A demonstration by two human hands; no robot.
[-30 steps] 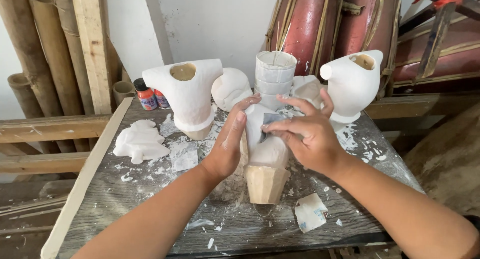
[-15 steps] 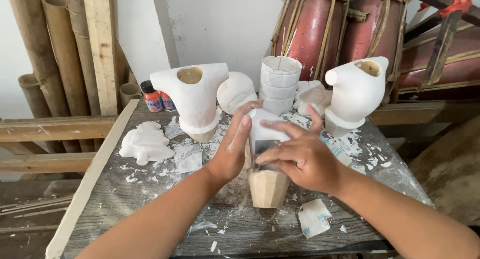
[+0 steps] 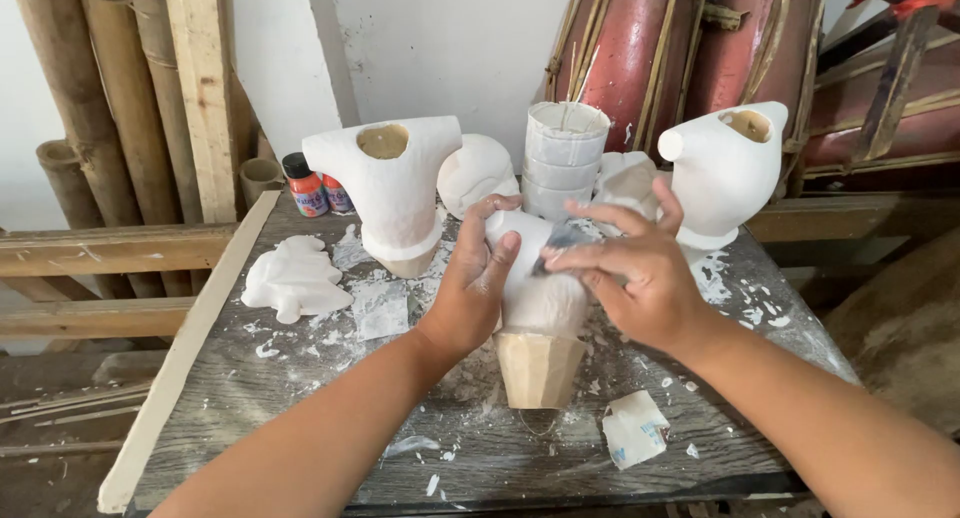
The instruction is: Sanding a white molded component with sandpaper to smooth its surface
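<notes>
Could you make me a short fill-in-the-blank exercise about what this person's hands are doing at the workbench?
1. The left hand steadies a white plaster figure that stands on a tan ____-shaped base.
2. The right hand presses a small grey piece of sandpaper against the figure's ____ part.
3. The orange-labelled paint bottle with a black cap stands at the wooden table's far ____ corner.

Missing words: cone; upper; left
</notes>
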